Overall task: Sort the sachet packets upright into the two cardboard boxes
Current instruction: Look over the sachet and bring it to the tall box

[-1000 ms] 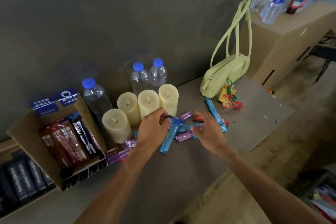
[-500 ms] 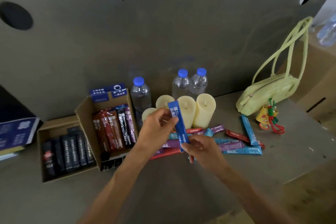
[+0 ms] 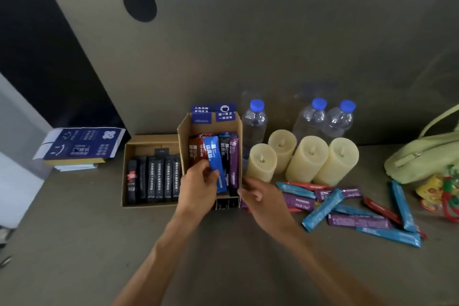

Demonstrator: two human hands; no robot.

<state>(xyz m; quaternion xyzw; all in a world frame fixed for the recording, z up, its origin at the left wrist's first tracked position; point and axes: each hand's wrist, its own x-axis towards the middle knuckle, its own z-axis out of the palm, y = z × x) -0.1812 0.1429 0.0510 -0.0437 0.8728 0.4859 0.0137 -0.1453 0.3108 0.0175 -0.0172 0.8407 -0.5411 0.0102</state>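
Observation:
My left hand [image 3: 198,187] pinches a blue sachet [image 3: 215,163] and holds it upright inside the taller cardboard box [image 3: 184,136], among red, black and purple sachets standing there. The lower cardboard box [image 3: 126,156] to its left holds a row of black sachets. My right hand [image 3: 264,197] hovers just right of the taller box with fingers relaxed and nothing in it. Loose sachets [image 3: 347,208] in blue, purple and red lie scattered on the table to the right.
Several cream candles [image 3: 305,159] and three water bottles [image 3: 254,122] stand right of the boxes. A yellow-green handbag [image 3: 422,159] with a charm lies at far right. A stack of blue leaflets [image 3: 79,144] sits at left.
My left hand carried the blue sachet from the loose pile leftward into the taller box. My right hand let go of it and hangs beside the box. The view swung left.

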